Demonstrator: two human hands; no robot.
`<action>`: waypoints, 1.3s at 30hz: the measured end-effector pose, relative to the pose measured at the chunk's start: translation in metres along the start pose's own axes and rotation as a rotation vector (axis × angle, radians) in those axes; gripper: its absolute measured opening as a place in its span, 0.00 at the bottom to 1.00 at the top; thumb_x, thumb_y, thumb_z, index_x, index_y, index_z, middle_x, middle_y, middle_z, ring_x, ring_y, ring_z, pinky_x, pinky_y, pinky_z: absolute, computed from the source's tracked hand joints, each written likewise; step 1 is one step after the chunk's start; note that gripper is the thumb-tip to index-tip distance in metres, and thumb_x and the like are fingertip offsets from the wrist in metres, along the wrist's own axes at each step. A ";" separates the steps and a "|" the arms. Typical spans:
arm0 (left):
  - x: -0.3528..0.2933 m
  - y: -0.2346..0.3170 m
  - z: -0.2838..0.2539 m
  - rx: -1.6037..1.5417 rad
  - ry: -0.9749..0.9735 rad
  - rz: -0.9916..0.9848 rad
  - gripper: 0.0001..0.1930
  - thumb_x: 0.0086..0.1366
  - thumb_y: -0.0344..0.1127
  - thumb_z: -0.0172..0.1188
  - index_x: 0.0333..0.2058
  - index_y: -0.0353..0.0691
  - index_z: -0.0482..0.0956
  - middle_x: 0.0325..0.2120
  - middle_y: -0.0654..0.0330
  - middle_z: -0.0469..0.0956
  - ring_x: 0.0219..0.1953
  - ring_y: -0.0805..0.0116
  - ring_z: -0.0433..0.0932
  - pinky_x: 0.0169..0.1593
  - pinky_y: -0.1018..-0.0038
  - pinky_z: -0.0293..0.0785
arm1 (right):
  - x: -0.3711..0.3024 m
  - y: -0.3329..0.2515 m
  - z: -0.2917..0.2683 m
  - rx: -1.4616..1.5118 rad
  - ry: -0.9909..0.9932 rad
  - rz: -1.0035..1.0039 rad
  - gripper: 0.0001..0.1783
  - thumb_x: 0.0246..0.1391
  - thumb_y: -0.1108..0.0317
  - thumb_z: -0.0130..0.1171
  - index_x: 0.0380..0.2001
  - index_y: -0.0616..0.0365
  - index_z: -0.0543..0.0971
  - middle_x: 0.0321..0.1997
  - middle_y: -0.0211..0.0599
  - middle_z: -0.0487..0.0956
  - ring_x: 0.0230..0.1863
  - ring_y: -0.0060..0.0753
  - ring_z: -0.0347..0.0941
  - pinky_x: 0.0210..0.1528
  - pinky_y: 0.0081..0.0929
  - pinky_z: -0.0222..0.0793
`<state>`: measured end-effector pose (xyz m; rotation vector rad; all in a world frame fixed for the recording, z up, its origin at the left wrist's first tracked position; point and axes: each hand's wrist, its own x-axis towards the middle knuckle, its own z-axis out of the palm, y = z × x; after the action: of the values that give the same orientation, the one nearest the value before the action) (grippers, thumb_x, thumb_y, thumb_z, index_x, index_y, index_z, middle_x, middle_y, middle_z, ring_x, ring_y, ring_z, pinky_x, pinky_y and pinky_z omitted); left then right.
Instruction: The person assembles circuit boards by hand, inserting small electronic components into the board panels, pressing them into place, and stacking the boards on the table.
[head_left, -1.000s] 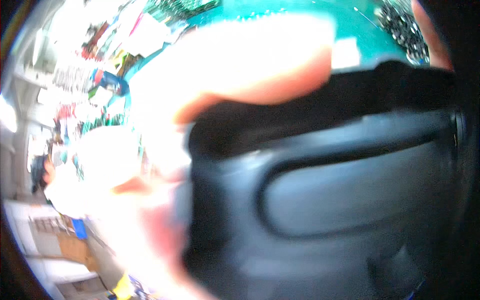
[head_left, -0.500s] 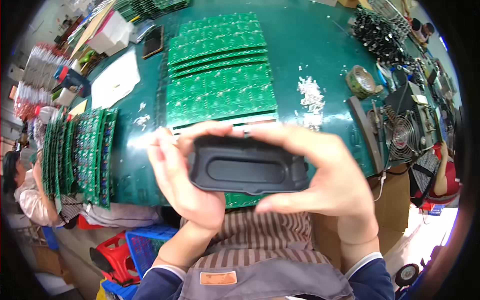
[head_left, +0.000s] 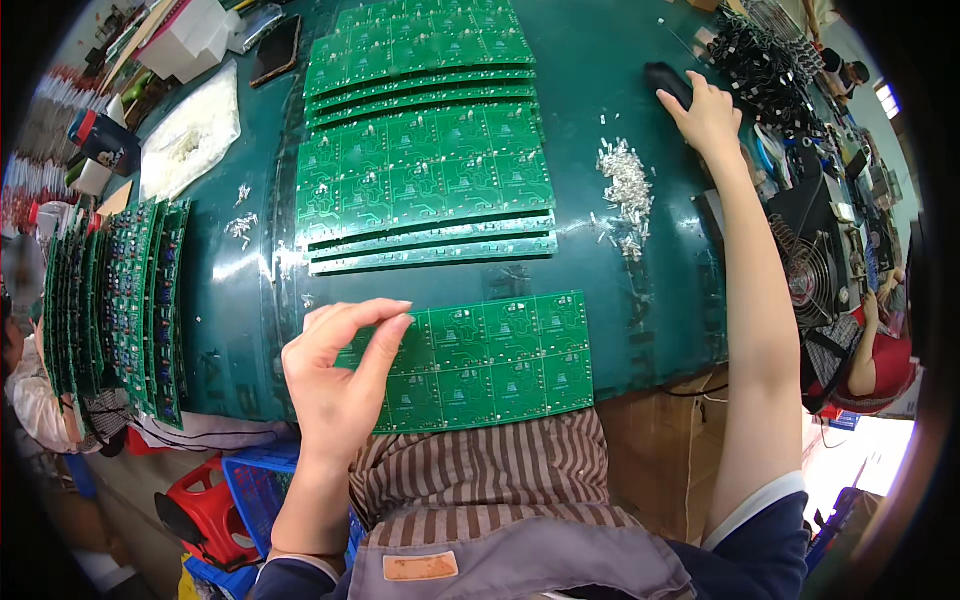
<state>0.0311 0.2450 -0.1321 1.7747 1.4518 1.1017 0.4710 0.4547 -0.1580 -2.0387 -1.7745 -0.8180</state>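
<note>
At the far right of the table my right hand (head_left: 708, 118) is on a black plastic case (head_left: 668, 80), thumb and fingers at its two sides. The case's hollow side is hidden. My left hand (head_left: 345, 362) is pinched, thumb and forefinger tips close together over the left end of a green circuit board panel (head_left: 500, 355). Whether something tiny sits in the pinch cannot be made out. This panel lies flat at the table's near edge, in front of my striped apron.
Overlapping green circuit panels (head_left: 425, 165) fill the table's middle. Small pale components (head_left: 627, 190) lie heaped at right, a few more (head_left: 240, 227) at left. Populated boards (head_left: 125, 300) stand upright at far left, near a white bag (head_left: 190, 140). Black cables (head_left: 765, 60) pile up at far right.
The black case has gone from between both hands to the far right with my right hand. My left hand let go of it and now pinches above the near panel, which is uncovered.
</note>
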 end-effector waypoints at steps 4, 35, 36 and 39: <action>-0.007 -0.021 -0.006 0.031 0.047 -0.104 0.07 0.61 0.23 0.66 0.39 0.31 0.85 0.33 0.57 0.85 0.38 0.73 0.79 0.45 0.77 0.72 | 0.002 -0.034 0.016 0.127 0.070 -0.185 0.24 0.53 0.49 0.67 0.46 0.54 0.83 0.36 0.41 0.85 0.40 0.47 0.80 0.45 0.47 0.73; -0.017 -0.070 -0.030 0.298 0.107 -0.010 0.04 0.57 0.28 0.69 0.32 0.41 0.85 0.28 0.62 0.82 0.34 0.64 0.79 0.42 0.69 0.69 | -0.030 -0.091 0.005 0.354 -0.531 -0.022 0.18 0.62 0.54 0.59 0.37 0.60 0.79 0.29 0.39 0.80 0.33 0.34 0.76 0.42 0.31 0.71; -0.016 -0.071 -0.030 0.273 0.123 -0.015 0.03 0.57 0.27 0.69 0.31 0.40 0.85 0.27 0.61 0.82 0.33 0.63 0.80 0.41 0.69 0.70 | -0.032 -0.093 0.003 0.362 -0.502 -0.032 0.18 0.62 0.54 0.59 0.37 0.60 0.79 0.29 0.39 0.79 0.32 0.34 0.76 0.41 0.31 0.71; -0.017 -0.069 -0.035 0.306 0.062 -0.016 0.04 0.59 0.22 0.66 0.34 0.34 0.83 0.30 0.59 0.82 0.34 0.70 0.80 0.41 0.77 0.73 | -0.038 -0.096 0.003 0.373 -0.447 0.002 0.16 0.63 0.56 0.58 0.38 0.60 0.79 0.29 0.40 0.80 0.32 0.34 0.76 0.41 0.31 0.71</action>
<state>-0.0337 0.2424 -0.1779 1.9439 1.7452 0.9748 0.3759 0.4433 -0.1961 -2.0655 -1.9610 -0.0073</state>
